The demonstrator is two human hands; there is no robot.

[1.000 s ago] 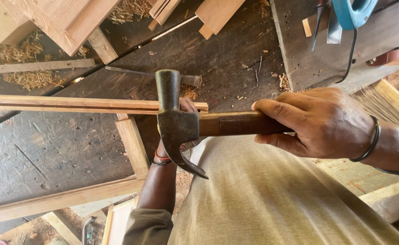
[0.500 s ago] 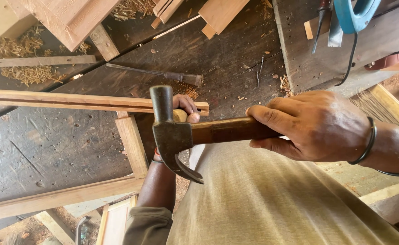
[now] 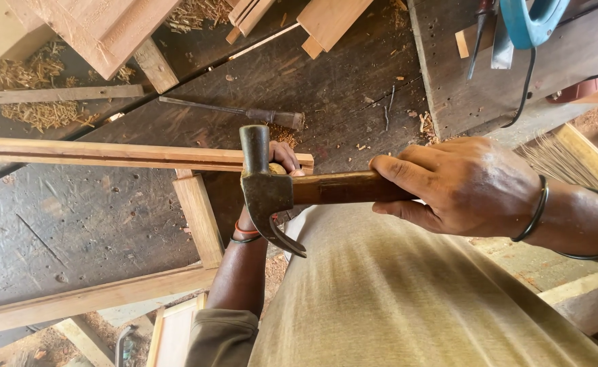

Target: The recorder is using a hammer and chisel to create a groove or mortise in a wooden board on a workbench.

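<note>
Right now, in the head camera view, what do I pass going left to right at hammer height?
Long wooden strip → left hand → claw hammer head → wooden hammer handle → right hand → metal bangle.

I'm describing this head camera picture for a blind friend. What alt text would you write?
A right hand grips the wooden handle of a claw hammer raised over a long wooden strip, whose end the left hand steadies. They are above a dark, worn workbench strewn with shavings, a chisel beyond.

- The claw hammer (image 3: 266, 190) in the right hand (image 3: 462, 183) hangs just above the left hand (image 3: 282, 158), blocking the way down to the long wooden rail (image 3: 108, 153).
- Open dark bench (image 3: 74, 224) lies left of the short cross piece (image 3: 199, 219).
- A chisel (image 3: 244, 113) lies just beyond the rail.
</note>
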